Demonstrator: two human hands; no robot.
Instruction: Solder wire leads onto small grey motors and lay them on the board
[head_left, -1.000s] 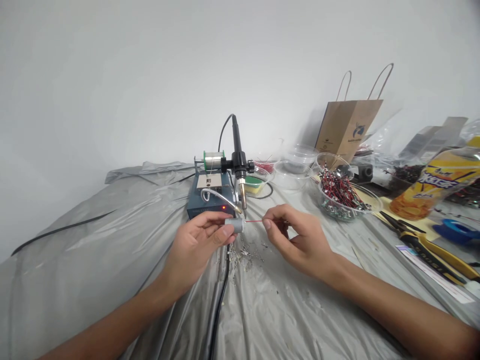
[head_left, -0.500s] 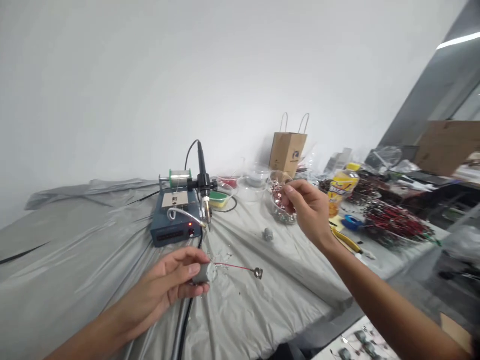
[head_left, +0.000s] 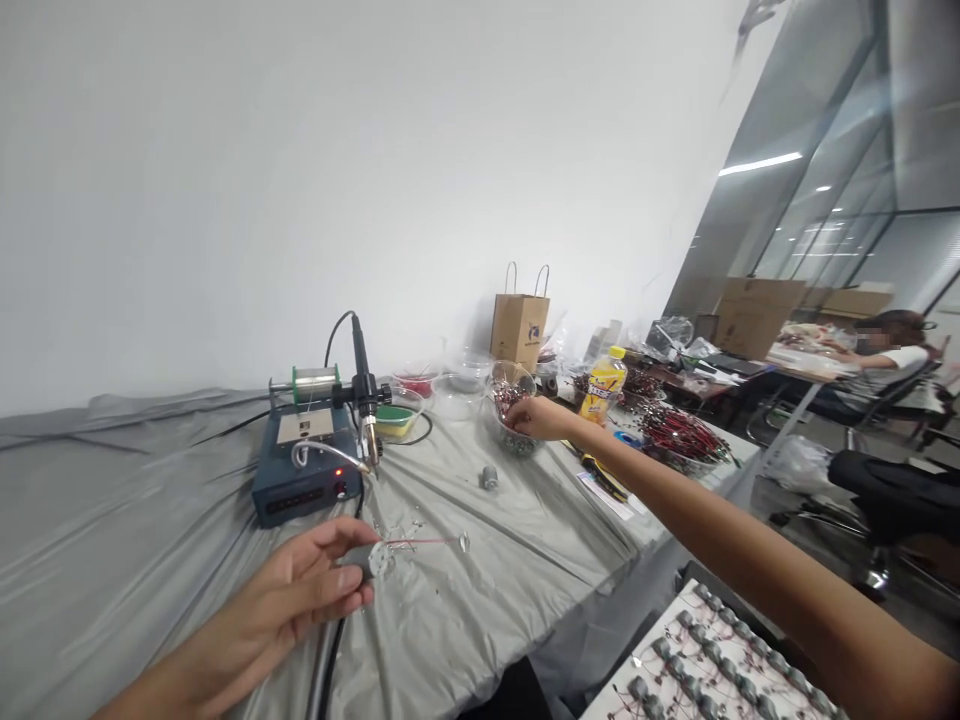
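Note:
My left hand point(head_left: 315, 580) is closed around a small grey motor point(head_left: 380, 562) above the sheet-covered table. From the motor's face a thin red wire point(head_left: 424, 541) runs right to a small shiny metal piece point(head_left: 463, 542). My right hand point(head_left: 536, 418) reaches across to a clear plastic bowl point(head_left: 519, 443) of small coppery and silvery metal parts point(head_left: 511, 393). Its fingers are bent down among those parts; whether they pinch one is hidden. Between the hands another grey motor point(head_left: 489, 478) rests on the sheet.
A soldering station point(head_left: 307, 490) with an upright iron point(head_left: 364, 365) stands behind my left hand. Near my right arm are a yellow-capped bottle point(head_left: 602, 385), pliers point(head_left: 604, 480) and bundled red-black wires point(head_left: 682, 435). Several motors lie on a white board point(head_left: 675, 640). A person point(head_left: 892, 355) sits far right.
The view has swung right, so the table things sit further left. My right hand has lowered into the bowl of metal parts. My left hand still holds the motor.

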